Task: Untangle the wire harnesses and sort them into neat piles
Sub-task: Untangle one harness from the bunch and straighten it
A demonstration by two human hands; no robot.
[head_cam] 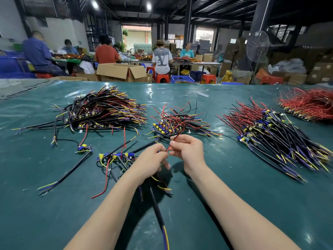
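Handling one harness (156,204) above table (54,213).
Gripping it in left hand (151,161), pinching its red wire (171,146) with right hand (187,150).

My bench (36,213) has a shiny green cover. Behind it there's an open cardboard box (120,72), red stools (162,78), a blue crate (182,79), a standing fan (257,46), and people (162,59) sat working at other tables (207,63).

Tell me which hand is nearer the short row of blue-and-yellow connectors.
Left. The left hand lies just right of the connector row; the right hand is farther right, beyond it. Both grip one harness.
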